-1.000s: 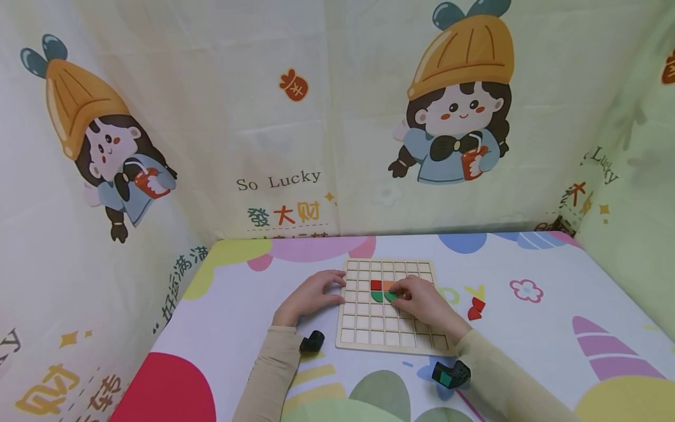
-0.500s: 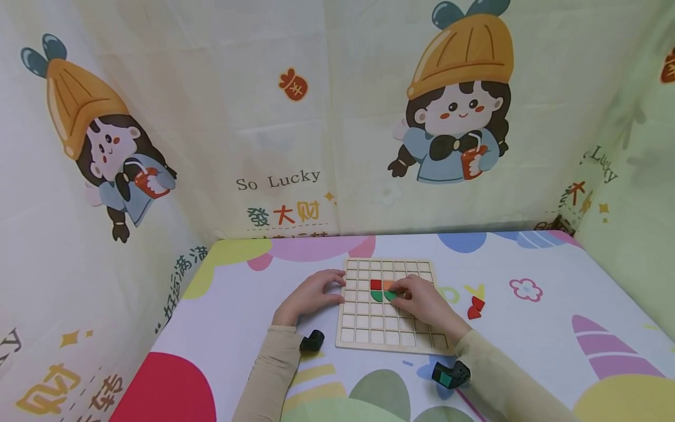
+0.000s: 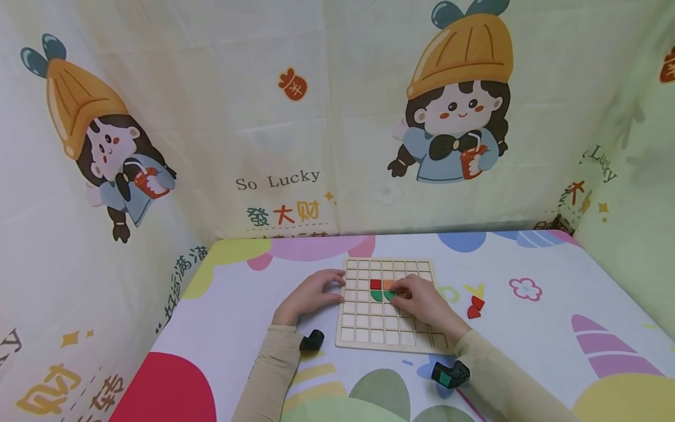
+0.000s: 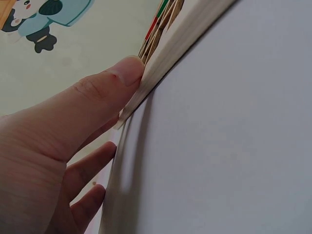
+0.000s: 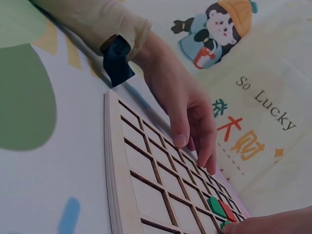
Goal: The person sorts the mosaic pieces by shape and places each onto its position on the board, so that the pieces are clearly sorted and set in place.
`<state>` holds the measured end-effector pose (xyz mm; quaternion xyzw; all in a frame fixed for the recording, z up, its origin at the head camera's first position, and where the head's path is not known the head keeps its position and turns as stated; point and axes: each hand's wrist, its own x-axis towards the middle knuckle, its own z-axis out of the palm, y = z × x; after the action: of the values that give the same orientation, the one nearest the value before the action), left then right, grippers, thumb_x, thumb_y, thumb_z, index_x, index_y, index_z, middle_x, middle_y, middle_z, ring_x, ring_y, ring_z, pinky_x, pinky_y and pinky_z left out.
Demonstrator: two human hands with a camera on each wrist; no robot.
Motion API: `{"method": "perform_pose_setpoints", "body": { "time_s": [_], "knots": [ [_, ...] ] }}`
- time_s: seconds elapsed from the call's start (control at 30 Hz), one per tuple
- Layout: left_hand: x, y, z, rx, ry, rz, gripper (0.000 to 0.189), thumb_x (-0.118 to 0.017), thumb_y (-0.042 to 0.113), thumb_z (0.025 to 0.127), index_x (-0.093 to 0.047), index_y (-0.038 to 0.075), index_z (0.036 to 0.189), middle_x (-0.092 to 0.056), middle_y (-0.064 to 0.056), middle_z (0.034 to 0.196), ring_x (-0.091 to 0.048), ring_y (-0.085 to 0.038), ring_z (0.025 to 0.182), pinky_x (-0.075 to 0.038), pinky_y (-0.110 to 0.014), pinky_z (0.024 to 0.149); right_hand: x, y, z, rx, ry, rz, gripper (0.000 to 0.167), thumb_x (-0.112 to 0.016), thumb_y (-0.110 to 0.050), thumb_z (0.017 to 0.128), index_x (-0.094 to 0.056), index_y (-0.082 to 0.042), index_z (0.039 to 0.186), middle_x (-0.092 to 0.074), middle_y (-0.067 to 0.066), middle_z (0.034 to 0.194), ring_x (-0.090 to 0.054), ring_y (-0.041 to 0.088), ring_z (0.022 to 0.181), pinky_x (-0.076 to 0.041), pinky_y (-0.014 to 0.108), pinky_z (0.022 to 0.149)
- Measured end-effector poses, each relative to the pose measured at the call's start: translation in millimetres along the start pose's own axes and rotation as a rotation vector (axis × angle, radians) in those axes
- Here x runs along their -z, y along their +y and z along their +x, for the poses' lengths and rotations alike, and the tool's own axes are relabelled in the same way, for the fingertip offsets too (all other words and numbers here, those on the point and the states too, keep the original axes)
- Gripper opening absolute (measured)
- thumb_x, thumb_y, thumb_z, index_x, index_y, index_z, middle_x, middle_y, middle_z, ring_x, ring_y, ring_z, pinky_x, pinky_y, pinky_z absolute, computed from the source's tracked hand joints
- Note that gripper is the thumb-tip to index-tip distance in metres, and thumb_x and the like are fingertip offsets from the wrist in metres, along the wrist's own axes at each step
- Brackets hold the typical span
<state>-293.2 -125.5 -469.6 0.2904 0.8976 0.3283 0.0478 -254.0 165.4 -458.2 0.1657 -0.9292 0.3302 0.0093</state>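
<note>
A wooden grid board lies on the table. A red square and an orange piece sit side by side in its cells. Directly below the red square is a green quarter-circle piece. Another green piece lies beneath the orange one, and my right hand pinches it between thumb and fingers, hiding part of it. My left hand touches the board's left edge with loosely bent fingers. The left wrist view shows its thumb against the rim of the board.
Two red pieces lie on the patterned tablecloth right of the board. Each wrist carries a black device, one by the left sleeve and one by the right sleeve. A printed curtain encloses the table's back and sides.
</note>
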Motion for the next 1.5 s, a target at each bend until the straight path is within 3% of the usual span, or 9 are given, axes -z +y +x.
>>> {"method": "perform_pose_setpoints", "body": {
  "time_s": [0.77,1.0,1.2,1.5],
  "knots": [
    [0.4,2.7,-1.0,0.010,0.001,-0.014,0.031,-0.077,0.023,0.085,-0.067,0.012,0.112,-0.054,-0.001,0.141,-0.043,-0.021,0.135,-0.033,-0.040,0.114,-2,0,-1.6,-0.002,0.027,0.002,0.019,-0.077,-0.017,0.084,-0.073,-0.009,0.101,-0.060,-0.002,0.087,-0.051,0.013,0.077,-0.047,0.028,0.069],
    [0.3,2.4,0.0,0.011,0.001,0.003,0.032,-0.078,0.023,0.085,-0.067,0.012,0.112,-0.053,0.000,0.141,-0.043,-0.020,0.135,-0.033,-0.038,0.114,0,2,-3.9,0.003,0.027,0.021,0.022,-0.077,-0.019,0.085,-0.073,-0.010,0.105,-0.062,-0.002,0.093,-0.054,0.013,0.081,-0.051,0.030,0.074],
    [-0.3,2.2,-0.4,0.011,-0.003,-0.003,0.032,-0.077,0.023,0.085,-0.067,0.012,0.113,-0.053,-0.001,0.142,-0.043,-0.021,0.135,-0.033,-0.040,0.114,15,10,-16.3,-0.006,0.032,0.074,0.031,-0.074,-0.020,0.088,-0.069,-0.007,0.116,-0.066,0.002,0.104,-0.059,0.014,0.086,-0.054,0.033,0.077],
    [0.0,0.6,0.1,-0.006,0.000,0.013,0.030,-0.077,0.024,0.085,-0.067,0.013,0.112,-0.054,-0.002,0.141,-0.044,-0.021,0.135,-0.033,-0.038,0.114,51,37,-43.5,-0.041,0.088,0.051,0.030,-0.072,-0.021,0.089,-0.068,-0.006,0.116,-0.068,0.006,0.107,-0.063,0.018,0.089,-0.055,0.033,0.076]
  ]
}}
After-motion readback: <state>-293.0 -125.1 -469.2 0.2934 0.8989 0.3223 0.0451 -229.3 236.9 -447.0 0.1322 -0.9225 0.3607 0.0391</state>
